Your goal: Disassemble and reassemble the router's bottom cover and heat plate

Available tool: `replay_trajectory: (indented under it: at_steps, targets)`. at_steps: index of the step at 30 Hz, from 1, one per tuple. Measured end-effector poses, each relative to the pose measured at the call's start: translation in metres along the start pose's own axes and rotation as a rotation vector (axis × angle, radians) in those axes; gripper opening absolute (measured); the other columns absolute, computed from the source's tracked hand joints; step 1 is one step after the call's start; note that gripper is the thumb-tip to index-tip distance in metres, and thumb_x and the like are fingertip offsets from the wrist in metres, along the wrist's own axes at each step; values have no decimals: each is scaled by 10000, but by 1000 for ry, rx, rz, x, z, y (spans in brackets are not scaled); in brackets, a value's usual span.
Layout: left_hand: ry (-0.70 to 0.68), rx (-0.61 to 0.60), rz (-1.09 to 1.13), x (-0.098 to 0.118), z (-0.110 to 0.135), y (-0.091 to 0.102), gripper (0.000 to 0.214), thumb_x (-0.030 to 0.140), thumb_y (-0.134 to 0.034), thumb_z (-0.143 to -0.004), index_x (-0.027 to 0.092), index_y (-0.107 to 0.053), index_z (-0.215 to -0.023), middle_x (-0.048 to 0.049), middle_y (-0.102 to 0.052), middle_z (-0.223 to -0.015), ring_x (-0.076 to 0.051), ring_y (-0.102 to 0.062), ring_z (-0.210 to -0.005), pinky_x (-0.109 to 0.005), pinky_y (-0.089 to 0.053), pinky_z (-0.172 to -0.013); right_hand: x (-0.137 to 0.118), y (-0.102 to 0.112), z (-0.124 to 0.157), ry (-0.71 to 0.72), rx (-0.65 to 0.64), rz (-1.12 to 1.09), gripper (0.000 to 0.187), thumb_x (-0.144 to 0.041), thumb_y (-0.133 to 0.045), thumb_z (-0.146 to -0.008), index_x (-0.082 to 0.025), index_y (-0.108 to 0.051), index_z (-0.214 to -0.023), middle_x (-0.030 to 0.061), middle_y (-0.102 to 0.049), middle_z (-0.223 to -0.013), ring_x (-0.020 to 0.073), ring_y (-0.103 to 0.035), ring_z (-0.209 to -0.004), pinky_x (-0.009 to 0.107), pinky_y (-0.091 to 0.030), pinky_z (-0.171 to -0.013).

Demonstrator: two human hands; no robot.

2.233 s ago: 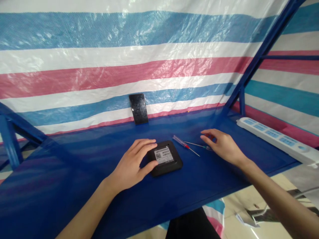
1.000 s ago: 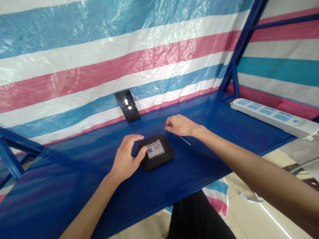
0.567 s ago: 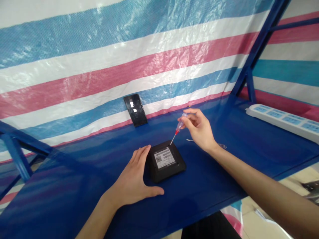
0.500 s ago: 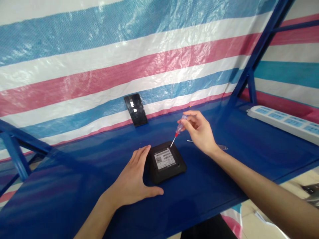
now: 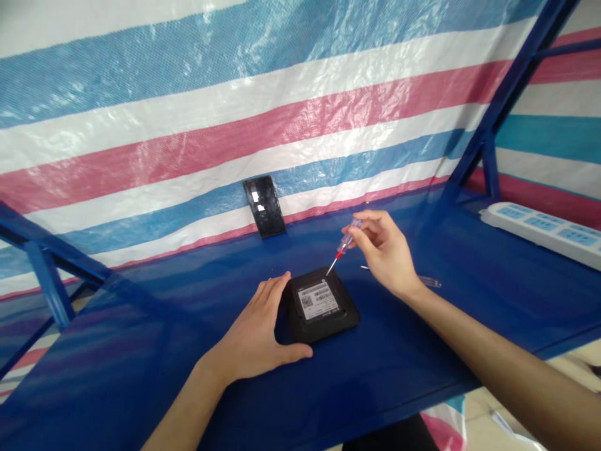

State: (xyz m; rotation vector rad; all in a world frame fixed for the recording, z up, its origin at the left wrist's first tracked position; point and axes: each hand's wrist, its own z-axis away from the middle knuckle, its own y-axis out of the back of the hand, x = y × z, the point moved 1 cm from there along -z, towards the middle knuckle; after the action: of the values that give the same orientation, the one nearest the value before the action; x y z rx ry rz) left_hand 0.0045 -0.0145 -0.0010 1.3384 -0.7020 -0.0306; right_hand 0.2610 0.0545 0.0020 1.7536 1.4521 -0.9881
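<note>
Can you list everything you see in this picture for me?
Square device: one, black with white label, on bench.
Red-tipped screwdriver: one, clear and red, in right hand.
Thin screwdriver: one, silver, on bench behind right hand.
Phone: one, black, leaning against tarp.
Power strip: one, white, on bench's right.
Striped tarp: one, blue, white and pink, behind bench.
Bench: one, blue metal, under everything.
Left hand: one, bare, against the device.
Right hand: one, bare, above the device.

phone [image 5: 263, 207] behind device [image 5: 323, 305], power strip [image 5: 539, 235] right
</note>
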Motion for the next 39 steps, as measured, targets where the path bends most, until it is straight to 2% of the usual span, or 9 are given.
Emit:
replay_trajectory:
  at_steps: [8,15,19,26,33,39]
  targets:
    - [6,-3,15,0,2,1,1100,505,-804,-732,133,-187,-1563,-217,-288,-1618,-384,-254,-1506,-574,-264,-1223,-4,-1,6,26,24,-11,347,-412,-765,-804,-252,-576,-1046,-25,-679,-816,144,-678,-695,301,-572,-687]
    - [35,-16,14,1,0,1,1117,508,-804,-732,124,-173,-1571,-203,-259,-1636,-376,-225,-1519,-560,-243,-1234,1,-2,10,33,0,-61,311,-411,-692,-867,-245,-565,-1098,45,-733,-1041,161,-736,-793,336,-603,-758]
    - [22,-13,14,0,0,0,1107,508,-803,-737,140,-176,-1572,-199,-266,-1633,-374,-233,-1516,-567,-239,-1233,3,-3,10,35,3,-76,339,-374,-745,-825,-257,-570,-1092,10,-708,-960,142,-714,-725,306,-601,-703]
    - [-15,25,28,-5,0,-2,1095,490,-814,-727,148,-199,-1565,-202,-284,-1622,-386,-256,-1502,-578,-270,-1219,2,-7,13,22,-40,-116,352,-388,-670,-882,-269,-499,-1165,20,-695,-1027,161,-735,-806,352,-613,-782]
    - [-12,28,22,-6,0,0,1063,469,-787,-748,125,-196,-1562,-206,-295,-1610,-371,-253,-1501,-569,-262,-1225,1,1,8,-3,28,-151,394,-389,-697,-873,-292,-469,-1180,-8,-668,-971,149,-717,-746,351,-617,-770]
    - [-10,64,9,-6,0,2,1031,448,-775,-745,99,-227,-1545,-220,-320,-1596,-380,-273,-1488,-587,-259,-1220,-9,2,11,-48,-94,-180,429,-443,-754,-817,-270,-524,-1135,-22,-668,-874,141,-693,-655,330,-620,-662]
